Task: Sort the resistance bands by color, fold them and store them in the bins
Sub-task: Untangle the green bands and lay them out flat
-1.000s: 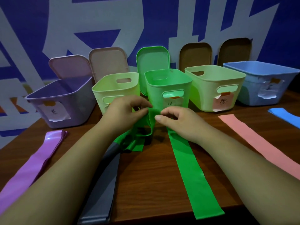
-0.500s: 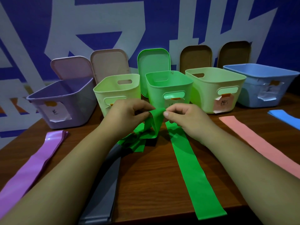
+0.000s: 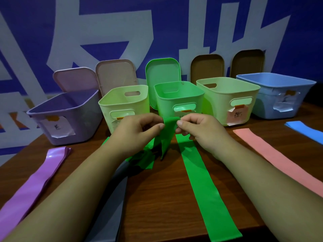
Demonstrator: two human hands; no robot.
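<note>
Two hands pinch a half-folded green band right in front of the green bin.

At far left a purple band (image 3: 35,180) lies flat and a grey band (image 3: 111,206) runs under the left forearm. The left hand (image 3: 138,130) and right hand (image 3: 201,130), almost touching, each clamp thumb and fingers on the top fold of the green band (image 3: 168,133), whose tail hangs to a crumpled heap on the brown wooden table (image 3: 157,198). The open green bin (image 3: 180,100) stands just beyond, about equally near both hands. A second green band (image 3: 206,189) lies near-to-far under the right wrist. A blue-and-white wall stands behind.
</note>
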